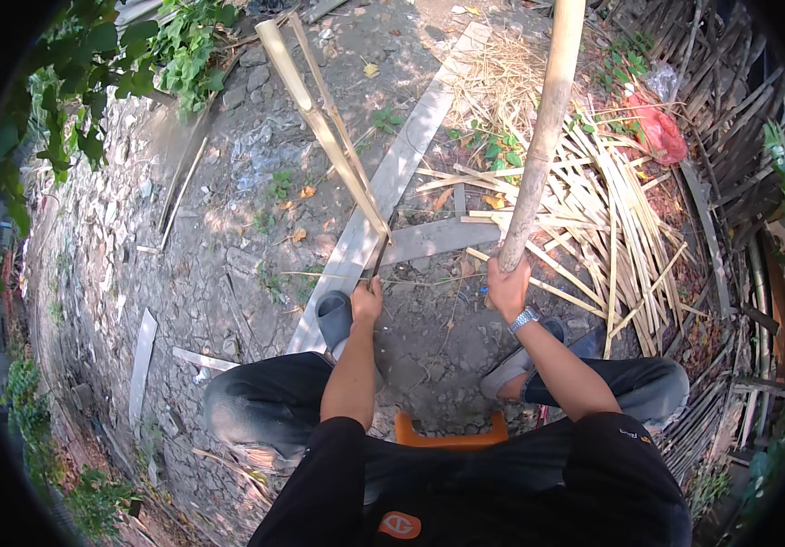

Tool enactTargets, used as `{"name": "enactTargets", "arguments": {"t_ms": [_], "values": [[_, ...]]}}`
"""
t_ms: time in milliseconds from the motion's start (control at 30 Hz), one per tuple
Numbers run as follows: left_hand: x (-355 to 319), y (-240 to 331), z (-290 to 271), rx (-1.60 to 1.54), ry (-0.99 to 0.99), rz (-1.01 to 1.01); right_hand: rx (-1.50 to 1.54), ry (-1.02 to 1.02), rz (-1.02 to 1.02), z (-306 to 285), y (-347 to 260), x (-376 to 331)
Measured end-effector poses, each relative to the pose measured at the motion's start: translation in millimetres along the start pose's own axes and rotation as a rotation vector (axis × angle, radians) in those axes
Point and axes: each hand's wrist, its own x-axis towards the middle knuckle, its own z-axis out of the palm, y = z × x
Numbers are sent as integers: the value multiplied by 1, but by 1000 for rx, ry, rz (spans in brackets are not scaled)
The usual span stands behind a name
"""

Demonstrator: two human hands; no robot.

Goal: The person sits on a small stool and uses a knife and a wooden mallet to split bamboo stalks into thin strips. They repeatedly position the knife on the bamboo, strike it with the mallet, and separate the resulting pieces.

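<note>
My left hand point(367, 299) is closed around the lower end of a knife point(379, 257), whose narrow dark blade points up and away from me. The blade meets the near end of a split bamboo length point(324, 128), which leans up toward the far left with a thinner strip beside it. How deep the blade sits in the bamboo I cannot tell. My right hand point(508, 287) grips the near end of a thick round bamboo pole point(547, 128), raised and running out past the top edge. A wristwatch point(524, 318) is on my right wrist.
A pile of split bamboo strips point(615, 219) lies right of the pole, with shavings point(511, 73) beyond. Flat grey boards point(429, 123) rest on the cracked ground. An orange stool point(451, 442) is beneath me. Stacked sticks point(729, 91) line the right; leafy plants point(92, 73) hang left.
</note>
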Motion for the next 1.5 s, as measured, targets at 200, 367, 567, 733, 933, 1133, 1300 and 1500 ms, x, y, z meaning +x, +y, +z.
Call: {"name": "enactTargets", "arguments": {"t_ms": [200, 367, 567, 733, 933, 1133, 1300, 1500], "values": [[-1, 1, 16, -108, -28, 28, -568, -535, 312, -20, 120, -62], [-9, -11, 11, -5, -60, -6, -428, -339, 229, -14, 87, -10], [-17, 7, 8, 4, -98, -27, -513, -82, 128, 29, 33, 48], [-33, -12, 23, -60, -150, -65, -105, -174, 122, 98, -13, 106], [-83, -30, 39, -78, -181, -149, -217, -52, 40, 217, 32, 156], [-96, -46, 36, -122, -136, -165, -291, -59, 245, 290, 53, 184], [-92, -38, 43, -215, -106, -179, -321, -7, 190, 313, 66, 194], [-86, -40, 47, -268, -45, -155, -217, 125, -3, 345, 57, 168]]}}
